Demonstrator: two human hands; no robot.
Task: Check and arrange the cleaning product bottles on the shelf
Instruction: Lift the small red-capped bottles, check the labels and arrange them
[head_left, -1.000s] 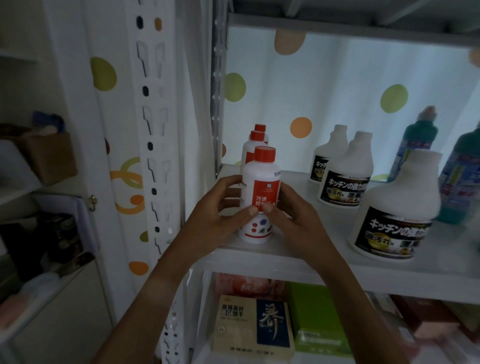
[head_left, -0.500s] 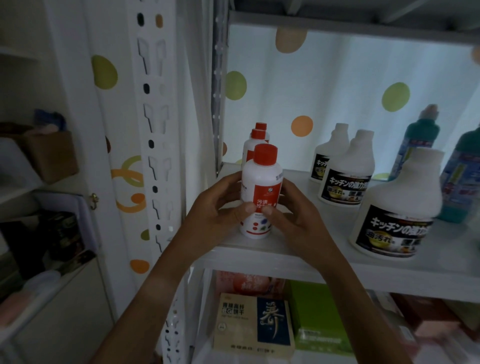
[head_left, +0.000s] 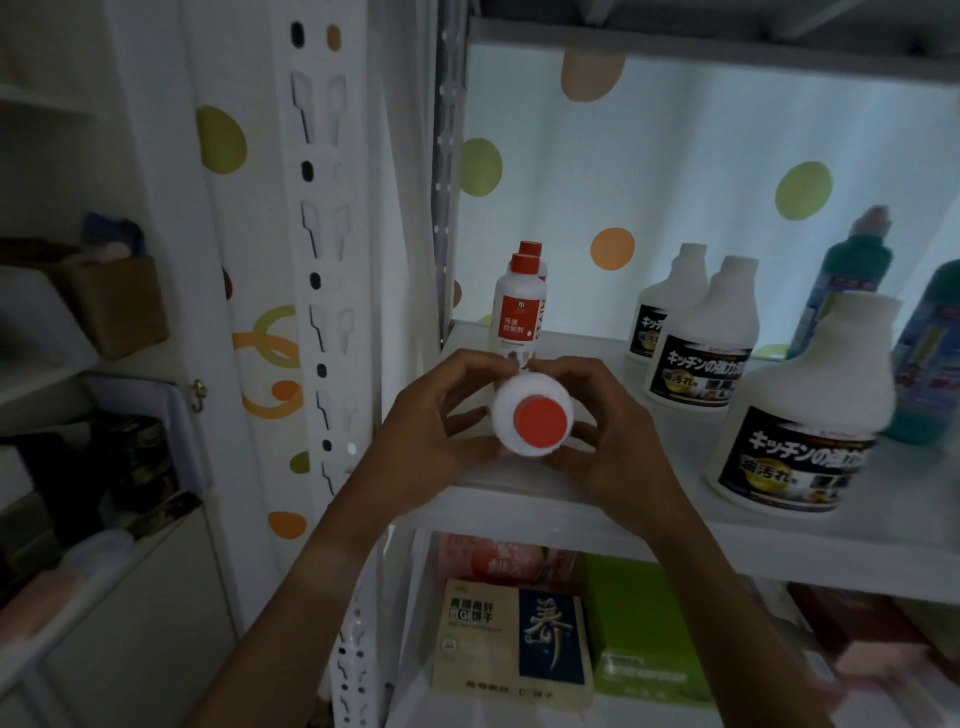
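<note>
Both hands hold one small white bottle (head_left: 532, 415) in front of the shelf (head_left: 571, 499) edge. The bottle is tipped toward the camera, so its red cap (head_left: 539, 421) faces the viewer. The left hand (head_left: 441, 431) wraps the bottle from the left with curled fingers, and the right hand (head_left: 618, 431) does the same from the right. Behind them, two similar red-capped bottles (head_left: 519, 312) stand upright on the shelf. To the right stand three large white bottles (head_left: 800, 415) with black labels, and teal bottles (head_left: 852, 270) behind those.
</note>
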